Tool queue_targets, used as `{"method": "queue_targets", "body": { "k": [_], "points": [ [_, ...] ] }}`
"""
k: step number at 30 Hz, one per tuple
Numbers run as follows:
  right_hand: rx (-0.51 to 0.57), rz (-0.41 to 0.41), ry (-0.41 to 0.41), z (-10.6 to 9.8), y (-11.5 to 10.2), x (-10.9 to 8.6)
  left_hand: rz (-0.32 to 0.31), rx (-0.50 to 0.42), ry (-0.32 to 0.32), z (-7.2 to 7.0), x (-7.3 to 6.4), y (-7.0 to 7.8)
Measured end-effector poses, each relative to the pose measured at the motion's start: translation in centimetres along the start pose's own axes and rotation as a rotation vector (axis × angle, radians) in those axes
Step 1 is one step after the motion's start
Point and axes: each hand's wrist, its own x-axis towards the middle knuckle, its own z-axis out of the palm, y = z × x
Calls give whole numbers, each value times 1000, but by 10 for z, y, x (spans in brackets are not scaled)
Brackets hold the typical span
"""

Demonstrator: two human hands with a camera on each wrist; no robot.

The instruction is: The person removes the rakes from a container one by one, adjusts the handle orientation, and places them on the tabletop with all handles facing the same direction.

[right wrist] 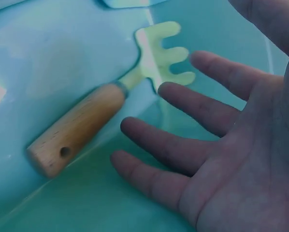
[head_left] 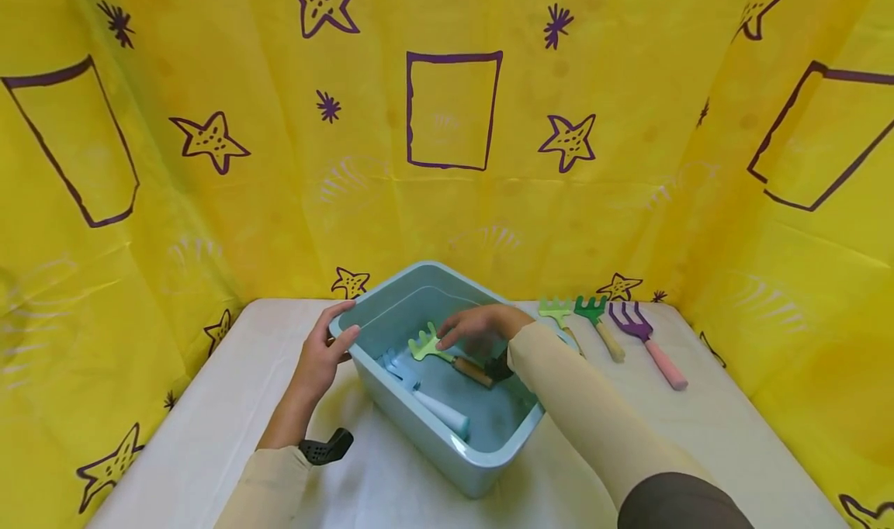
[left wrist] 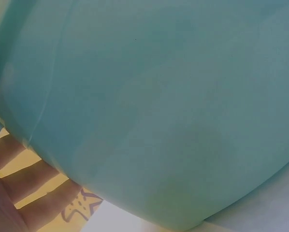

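Observation:
A light blue plastic bin [head_left: 419,428] stands turned at an angle on the white table. My left hand [head_left: 320,358] holds its left corner, thumb over the rim and fingers along the outer wall [left wrist: 149,106]. Inside the bin lies a small hand rake [right wrist: 81,125] with light green tines and a wooden handle. Over it reaches my right hand [head_left: 482,329], fingers spread and fairly straight; in the right wrist view its fingertips [right wrist: 168,92] overlap the edge of the tines. A blue hand rake [head_left: 441,411] with a pale handle lies along the bin's near-left wall.
To the right of the bin lie a light green rake [head_left: 556,312], a dark green rake [head_left: 606,337] with a wooden handle, and a purple fork [head_left: 649,343] with a pink handle. Yellow patterned sheets [head_left: 447,226] enclose the table [head_left: 726,451] at the back and sides.

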Motion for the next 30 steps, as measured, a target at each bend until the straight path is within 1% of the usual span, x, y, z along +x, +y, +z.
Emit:
{"method": "queue_targets", "body": {
  "k": [3, 6, 13, 16, 19, 22, 26, 28, 30],
  "points": [
    [1, 53, -13, 4, 2, 2, -2, 0, 0, 0, 0, 0],
    [-26, 89, -19, 7, 3, 2, 0, 0, -2, 0, 0, 2],
    [-158, 146, -7, 17, 2, -5, 18, -19, -10, 1, 1, 5],
    [-197, 159, -33, 19, 1, -6, 17, -17, -9, 1, 1, 4],
    [-233, 132, -79, 21, 0, -6, 9, -7, 0, 2, 1, 3],
    [-235, 81, -82, 20, -1, -5, 4, -1, 6, 3, 1, 1],
    [-210, 0, 11, 18, 0, -4, 0, 0, 11, 3, 1, -1],
    [-194, -35, 39, 17, 0, -2, 0, -1, 14, 2, 0, -2],
    [-176, -59, 45, 17, 0, -1, -2, -2, 16, 2, 0, -2]
  ]
}}
